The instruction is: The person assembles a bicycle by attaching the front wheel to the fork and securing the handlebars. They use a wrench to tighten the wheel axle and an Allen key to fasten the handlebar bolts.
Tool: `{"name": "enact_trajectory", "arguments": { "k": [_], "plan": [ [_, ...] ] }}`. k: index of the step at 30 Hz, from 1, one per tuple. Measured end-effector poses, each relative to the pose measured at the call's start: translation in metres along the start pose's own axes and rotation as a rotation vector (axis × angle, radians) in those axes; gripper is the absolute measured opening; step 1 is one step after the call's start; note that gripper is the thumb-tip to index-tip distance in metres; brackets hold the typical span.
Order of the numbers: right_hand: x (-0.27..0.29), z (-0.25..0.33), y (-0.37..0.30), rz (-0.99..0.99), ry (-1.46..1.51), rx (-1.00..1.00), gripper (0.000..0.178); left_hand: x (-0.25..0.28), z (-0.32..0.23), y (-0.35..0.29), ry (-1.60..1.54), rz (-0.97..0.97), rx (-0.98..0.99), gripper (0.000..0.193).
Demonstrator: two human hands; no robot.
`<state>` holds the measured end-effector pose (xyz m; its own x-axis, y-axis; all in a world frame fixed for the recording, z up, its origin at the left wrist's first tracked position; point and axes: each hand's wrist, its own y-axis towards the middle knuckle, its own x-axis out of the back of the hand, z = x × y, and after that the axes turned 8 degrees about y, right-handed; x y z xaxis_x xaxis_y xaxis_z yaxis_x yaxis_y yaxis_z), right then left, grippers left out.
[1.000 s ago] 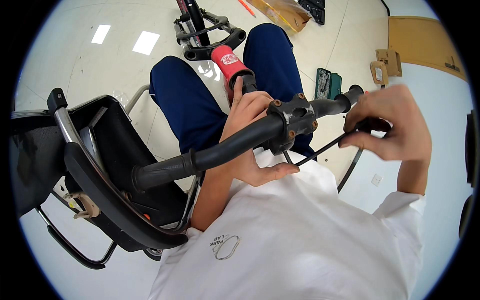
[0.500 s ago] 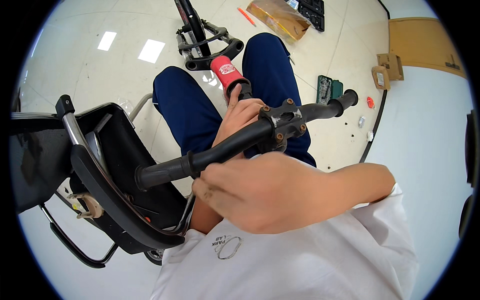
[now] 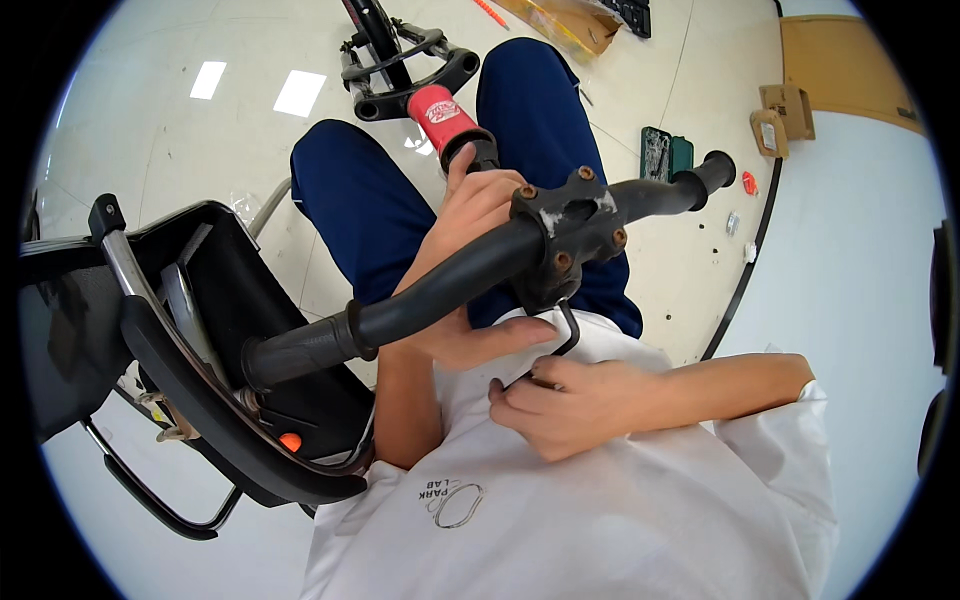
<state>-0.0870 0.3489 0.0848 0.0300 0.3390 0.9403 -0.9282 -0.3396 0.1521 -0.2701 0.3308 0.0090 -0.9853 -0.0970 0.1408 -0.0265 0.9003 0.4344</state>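
A black handlebar [image 3: 450,280] with rubber grips runs diagonally before me, clamped in a worn black stem [image 3: 572,225] with rusty bolts. My left hand [image 3: 460,235] is closed around the stem's far part, below the red head tube [image 3: 440,115]. Its thumb stretches toward my right hand; some of its fingers are hidden behind the bar. My right hand [image 3: 565,400] pinches the long arm of a bent black hex key [image 3: 571,328]. The key's short end meets the stem's near underside; whether it sits inside a bolt cannot be made out.
Beyond the tube is a black fork [image 3: 415,90]. A black chair [image 3: 240,330] with curved armrests stands at left, an orange-tipped tool on it. On the floor lie a green tool case [image 3: 668,158], an open cardboard box [image 3: 575,25] and small brown boxes [image 3: 785,118].
My right hand has moved down and right from beside the left grip, and the hex key now shows at the stem. The handlebar has shifted slightly in view. My left hand stays on the stem.
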Motion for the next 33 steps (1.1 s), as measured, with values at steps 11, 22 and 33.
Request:
{"name": "enact_trajectory", "arguments": {
  "k": [11, 22, 33],
  "plan": [
    [0.003, -0.012, -0.057, -0.134, -0.042, -0.132, 0.023, -0.004, -0.003, -0.007, 0.071, -0.104, -0.015, 0.068],
    [0.084, -0.048, -0.079, -0.2, -0.017, -0.432, 0.027, 0.005, -0.004, -0.014, 0.011, -0.132, -0.024, 0.068],
    [-0.004, 0.011, -0.071, -0.27, 0.503, -0.679, 0.014, -0.006, 0.004, -0.011, 0.084, -0.089, 0.015, 0.062]
  ]
}}
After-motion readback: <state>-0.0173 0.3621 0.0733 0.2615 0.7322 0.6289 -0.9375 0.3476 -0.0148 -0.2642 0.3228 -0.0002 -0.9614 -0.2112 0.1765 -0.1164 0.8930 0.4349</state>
